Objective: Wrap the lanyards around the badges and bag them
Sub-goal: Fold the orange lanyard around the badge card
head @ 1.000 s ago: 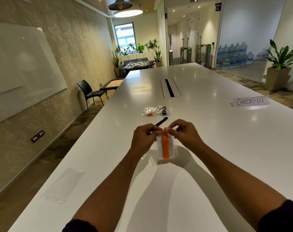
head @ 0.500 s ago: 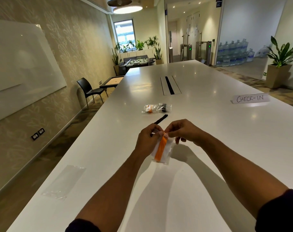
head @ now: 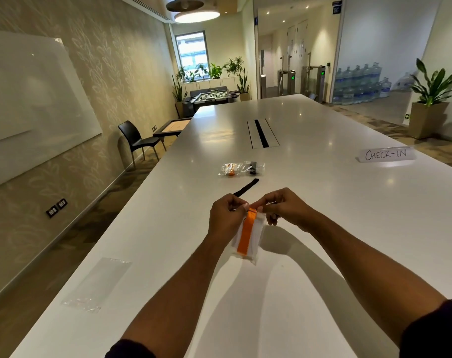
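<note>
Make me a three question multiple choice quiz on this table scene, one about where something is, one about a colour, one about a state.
1. Where does the empty clear bag lie?
A. near the table's left edge
B. beside the CHECK-IN sign
C. under the right hand

2. What colour is the lanyard wrapped on the badge in the hands?
A. black
B. orange
C. green

3. What is the state of the badge bag in the hands?
A. lying flat on the table
B. held up by its top edge
C. stacked on the filled bags

Answers: 1 A, it lies alone by the left edge of the table. 2 B, an orange strip runs down the badge. 3 B, the left hand and right hand pinch its top and it hangs above the table.
</note>
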Demonstrator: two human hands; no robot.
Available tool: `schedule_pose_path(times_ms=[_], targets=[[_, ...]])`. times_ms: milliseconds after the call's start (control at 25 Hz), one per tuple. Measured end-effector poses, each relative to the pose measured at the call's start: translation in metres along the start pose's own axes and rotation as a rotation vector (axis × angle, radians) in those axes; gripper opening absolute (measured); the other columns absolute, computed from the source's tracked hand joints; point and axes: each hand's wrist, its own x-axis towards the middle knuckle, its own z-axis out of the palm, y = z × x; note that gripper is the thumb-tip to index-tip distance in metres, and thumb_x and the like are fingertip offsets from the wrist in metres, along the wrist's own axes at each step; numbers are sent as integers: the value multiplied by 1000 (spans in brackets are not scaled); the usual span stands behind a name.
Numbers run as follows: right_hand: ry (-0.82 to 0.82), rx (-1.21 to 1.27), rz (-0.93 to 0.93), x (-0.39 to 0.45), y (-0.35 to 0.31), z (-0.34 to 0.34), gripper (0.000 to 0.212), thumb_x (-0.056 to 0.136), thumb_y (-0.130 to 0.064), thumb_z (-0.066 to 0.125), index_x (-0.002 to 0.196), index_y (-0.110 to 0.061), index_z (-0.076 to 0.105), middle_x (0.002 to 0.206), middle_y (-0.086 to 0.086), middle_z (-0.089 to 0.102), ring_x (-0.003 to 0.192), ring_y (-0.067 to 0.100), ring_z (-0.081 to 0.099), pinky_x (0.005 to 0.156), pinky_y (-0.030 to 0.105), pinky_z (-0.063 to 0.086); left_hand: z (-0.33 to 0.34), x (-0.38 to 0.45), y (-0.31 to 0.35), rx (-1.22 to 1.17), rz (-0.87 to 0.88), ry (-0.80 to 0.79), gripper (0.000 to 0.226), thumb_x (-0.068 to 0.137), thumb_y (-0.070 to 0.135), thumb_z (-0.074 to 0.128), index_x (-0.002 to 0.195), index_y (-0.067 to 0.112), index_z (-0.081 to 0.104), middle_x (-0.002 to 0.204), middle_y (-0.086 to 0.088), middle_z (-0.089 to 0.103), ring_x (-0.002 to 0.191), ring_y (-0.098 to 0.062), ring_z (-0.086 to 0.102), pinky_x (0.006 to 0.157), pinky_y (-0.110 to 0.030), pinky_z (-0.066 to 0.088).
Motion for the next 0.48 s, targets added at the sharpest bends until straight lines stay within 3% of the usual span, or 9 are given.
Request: schedule_pose_path(times_ms=[120, 280, 480], targets=[[8, -6, -58, 0, 2, 4, 13, 84, -24, 84, 93, -15, 82, 82, 7, 78, 57, 15, 62, 52, 25, 51, -2, 3, 2, 22, -8, 35, 8, 89, 25, 76, 89, 22, 68, 92, 1, 73, 88, -18, 69, 84, -36, 60], [73, 9, -79, 11, 4, 5, 13, 79, -13, 87, 87, -6, 79, 79, 12, 77, 56, 20, 61, 50, 25, 51, -3, 10, 6, 18, -2, 31, 14, 89, 22, 75, 99, 21, 65, 101, -4, 74, 92, -22, 70, 86, -39, 60], [26, -56, -23, 26, 1, -1, 25, 83, -11, 83, 107, -9, 75, 76, 6, 75, 60, 14, 66, 59, 25, 57, -12, 27, 12, -8, 32, 18, 21, 88, 19, 76, 104, 23, 63, 97, -3, 75, 89, -16, 72, 83, -34, 61]])
